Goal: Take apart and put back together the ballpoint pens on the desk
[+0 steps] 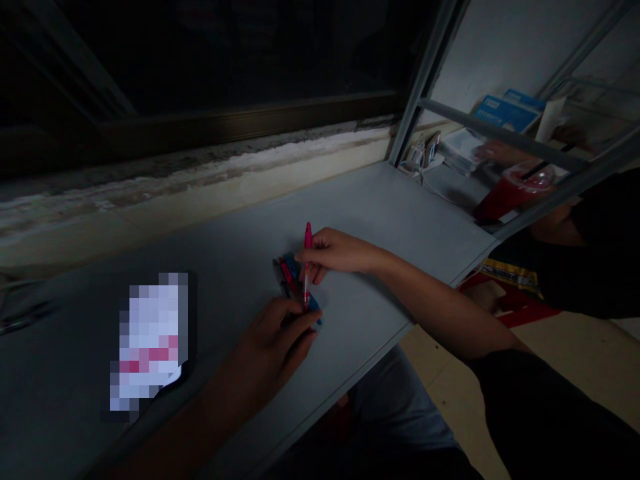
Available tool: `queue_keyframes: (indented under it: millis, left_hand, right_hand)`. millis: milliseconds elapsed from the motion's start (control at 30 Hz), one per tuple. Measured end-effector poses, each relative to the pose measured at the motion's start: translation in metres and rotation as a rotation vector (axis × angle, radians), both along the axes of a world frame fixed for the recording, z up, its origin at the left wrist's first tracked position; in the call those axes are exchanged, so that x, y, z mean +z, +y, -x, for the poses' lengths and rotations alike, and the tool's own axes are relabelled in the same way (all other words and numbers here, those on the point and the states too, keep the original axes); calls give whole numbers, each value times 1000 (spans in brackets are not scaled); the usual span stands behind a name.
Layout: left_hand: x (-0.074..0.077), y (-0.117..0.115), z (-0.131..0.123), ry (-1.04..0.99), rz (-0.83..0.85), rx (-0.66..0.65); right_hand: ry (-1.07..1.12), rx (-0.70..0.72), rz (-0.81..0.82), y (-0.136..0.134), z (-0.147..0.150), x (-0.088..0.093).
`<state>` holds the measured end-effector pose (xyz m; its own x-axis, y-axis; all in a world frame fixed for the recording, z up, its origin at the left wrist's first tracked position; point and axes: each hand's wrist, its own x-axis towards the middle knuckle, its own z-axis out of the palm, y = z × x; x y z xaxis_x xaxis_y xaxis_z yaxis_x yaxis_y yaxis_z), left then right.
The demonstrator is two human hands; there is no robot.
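Note:
My right hand (334,251) holds a slim pink pen (307,263) upright between thumb and fingers, its lower end close to my left hand (276,335). Those left fingers lie curled over the near end of a flat blue object (313,303), but I cannot tell whether they grip it. Much of that object is hidden by my hands. A dark pen with a red section (285,277) lies on the grey desk (360,213) just left of my right hand. A pixelated pale item (150,340) lies further left.
A dark window and stained sill (200,157) run along the desk's far side. Beyond a metal frame (500,133) stand blue boxes (507,113) and a red drink cup with a straw (515,190). A person in black (555,267) sits at right, with another hand (500,153) behind the frame.

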<state>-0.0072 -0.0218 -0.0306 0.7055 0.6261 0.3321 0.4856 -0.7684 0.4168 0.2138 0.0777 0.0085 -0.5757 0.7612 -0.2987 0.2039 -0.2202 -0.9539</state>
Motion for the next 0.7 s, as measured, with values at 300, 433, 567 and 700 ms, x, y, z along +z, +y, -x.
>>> queue_keyframes:
  millis: [300,433,567,700]
  left_hand:
    - [13,-3,1,-63,-28,7]
    - [21,-2,2,-178,18,230]
    - [20,-2,0,-215,54,402]
    - [17,-4,0,-202,45,405]
  right_hand:
    - [25,-86,-120,6,0,-5]
    - [56,-102,-174,4,2,-3]
    - [33,101,-179,-1,5,-1]
    - [82,209,-231,-2,5,-1]
